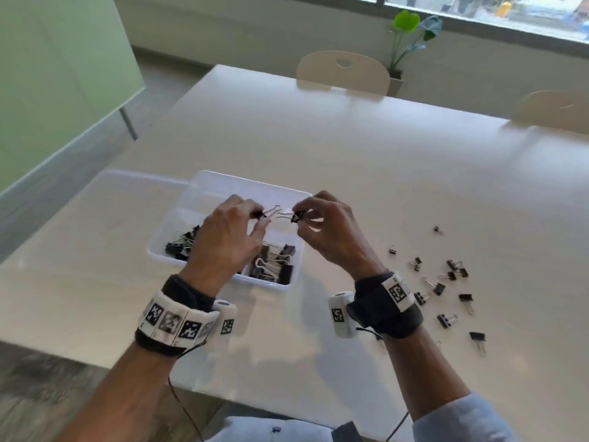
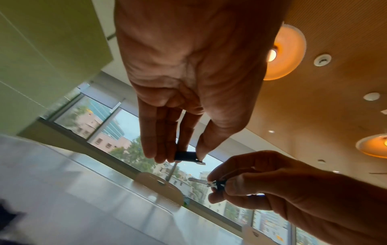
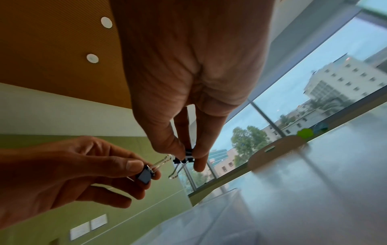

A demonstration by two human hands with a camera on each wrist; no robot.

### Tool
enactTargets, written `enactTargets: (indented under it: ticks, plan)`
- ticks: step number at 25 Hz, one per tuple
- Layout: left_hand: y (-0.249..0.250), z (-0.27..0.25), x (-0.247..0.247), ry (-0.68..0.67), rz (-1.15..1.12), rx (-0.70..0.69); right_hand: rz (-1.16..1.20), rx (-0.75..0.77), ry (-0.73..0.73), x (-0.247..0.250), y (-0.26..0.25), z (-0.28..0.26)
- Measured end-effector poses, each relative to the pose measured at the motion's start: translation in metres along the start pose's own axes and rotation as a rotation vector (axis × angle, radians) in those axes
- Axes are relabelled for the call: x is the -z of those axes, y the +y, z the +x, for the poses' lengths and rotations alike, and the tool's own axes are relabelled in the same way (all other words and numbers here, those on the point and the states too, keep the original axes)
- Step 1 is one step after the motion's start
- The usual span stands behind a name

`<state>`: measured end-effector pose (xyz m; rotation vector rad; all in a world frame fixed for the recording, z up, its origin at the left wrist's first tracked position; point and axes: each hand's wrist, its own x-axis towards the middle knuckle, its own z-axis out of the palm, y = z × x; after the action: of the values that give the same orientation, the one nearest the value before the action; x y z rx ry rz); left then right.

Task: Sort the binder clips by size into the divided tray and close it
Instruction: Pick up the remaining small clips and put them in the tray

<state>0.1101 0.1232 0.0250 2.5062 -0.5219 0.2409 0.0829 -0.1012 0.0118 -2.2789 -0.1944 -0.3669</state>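
A white divided tray point(image 1: 223, 183) sits on the table in front of me. Its near left compartment holds small black binder clips point(image 1: 181, 244) and its near right one holds larger clips point(image 1: 274, 263). Above the tray, my left hand point(image 1: 258, 215) pinches a black binder clip point(image 1: 260, 214) between thumb and fingers, as the left wrist view shows point(image 2: 186, 155). My right hand point(image 1: 298, 215) pinches a second clip point(image 1: 297, 217), which the right wrist view shows close up point(image 3: 185, 159). The two clips' wire handles point at each other, almost touching.
Several loose binder clips point(image 1: 446, 282) of mixed sizes lie scattered on the table to the right of the tray. What looks like a clear lid point(image 1: 134, 180) lies left of the tray. Two chairs point(image 1: 344, 71) and a plant point(image 1: 404, 43) stand past the far edge.
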Motion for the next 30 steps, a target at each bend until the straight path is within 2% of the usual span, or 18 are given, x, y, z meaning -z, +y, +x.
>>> enactTargets:
  ticks: [4, 7, 11, 15, 21, 26, 30]
  plan:
    - [-0.064, -0.028, 0.036, 0.061, 0.116, 0.158, -0.066, 0.089, -0.124, -0.063, -0.042, 0.027]
    - [-0.095, -0.038, 0.051, 0.046, 0.204, 0.231, -0.142, 0.093, -0.177, -0.101, -0.066, 0.044]
    - [-0.121, -0.042, 0.053, -0.012, 0.268, 0.248, -0.278, 0.07, -0.233, -0.143, -0.084, 0.057]
    - [-0.127, -0.041, 0.047, -0.091, 0.287, 0.256, -0.322, 0.042, -0.24, -0.159, -0.083, 0.051]
    - [-0.098, -0.031, 0.04, -0.042, 0.203, 0.186, -0.283, 0.021, -0.145, -0.126, -0.063, 0.023]
    - [-0.037, -0.011, 0.01, -0.056, 0.095, 0.021, -0.302, -0.055, -0.036, -0.063, -0.03, -0.011]
    - [0.021, 0.0, -0.025, -0.125, 0.067, -0.107, -0.311, -0.164, 0.091, -0.007, 0.009, -0.042]
